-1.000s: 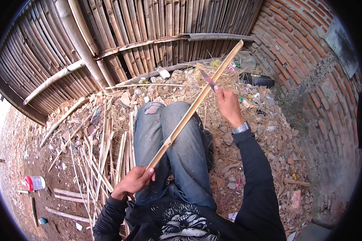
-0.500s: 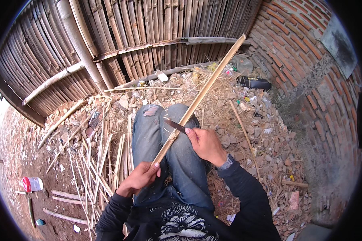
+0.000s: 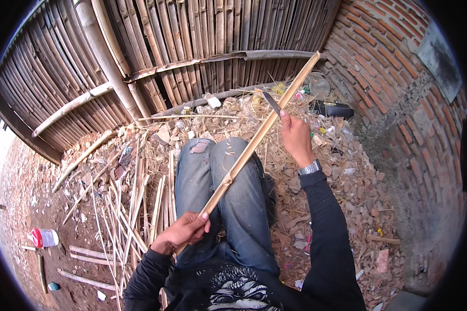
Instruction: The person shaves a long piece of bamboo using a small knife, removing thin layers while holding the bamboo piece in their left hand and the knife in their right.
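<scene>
A long split bamboo strip [image 3: 246,153] slants across my jean-covered knees, its lower end near my lap and its far end up by the bamboo wall. Near that lower end my left hand [image 3: 189,229] is closed around the strip, thumb along its top. My right hand [image 3: 296,136] grips a knife [image 3: 272,102] by its handle, which the fingers mostly hide. The dark blade lies against the upper part of the strip, pointing away to the left. A node shows as a bump on the strip above my left hand.
Several bamboo strips [image 3: 135,207] lie on the ground to my left, with a white and red container [image 3: 45,238] farther left. Ahead stands a bamboo wall [image 3: 202,36]; a brick wall [image 3: 394,67] rises on the right. Rubble surrounds a dark case [image 3: 333,109] near the corner.
My right hand has moved the knife up and away along the strip, from above my knees toward the far end. My left hand keeps its hold on the lower end.
</scene>
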The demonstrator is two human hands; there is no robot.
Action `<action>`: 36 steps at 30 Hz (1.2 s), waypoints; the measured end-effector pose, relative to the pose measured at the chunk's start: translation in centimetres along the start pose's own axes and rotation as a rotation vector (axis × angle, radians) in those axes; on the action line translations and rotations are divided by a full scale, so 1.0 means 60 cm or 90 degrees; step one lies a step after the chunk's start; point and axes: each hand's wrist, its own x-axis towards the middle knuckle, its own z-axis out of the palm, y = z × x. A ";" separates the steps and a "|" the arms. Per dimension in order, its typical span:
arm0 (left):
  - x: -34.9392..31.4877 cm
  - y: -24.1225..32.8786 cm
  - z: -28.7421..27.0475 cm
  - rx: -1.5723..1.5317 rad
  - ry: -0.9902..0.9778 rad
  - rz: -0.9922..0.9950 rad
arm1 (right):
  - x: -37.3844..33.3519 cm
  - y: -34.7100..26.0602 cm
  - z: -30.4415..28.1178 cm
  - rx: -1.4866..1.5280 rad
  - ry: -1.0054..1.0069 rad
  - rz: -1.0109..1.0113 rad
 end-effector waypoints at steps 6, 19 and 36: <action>-0.003 0.007 0.010 0.019 0.027 -0.013 | -0.034 -0.030 0.038 -0.018 -0.093 -0.014; 0.011 0.000 0.018 0.013 0.040 0.004 | -0.204 -0.114 0.025 0.051 -0.206 -0.008; 0.033 0.005 0.037 0.055 0.023 0.022 | -0.128 -0.014 -0.015 0.286 -0.241 0.123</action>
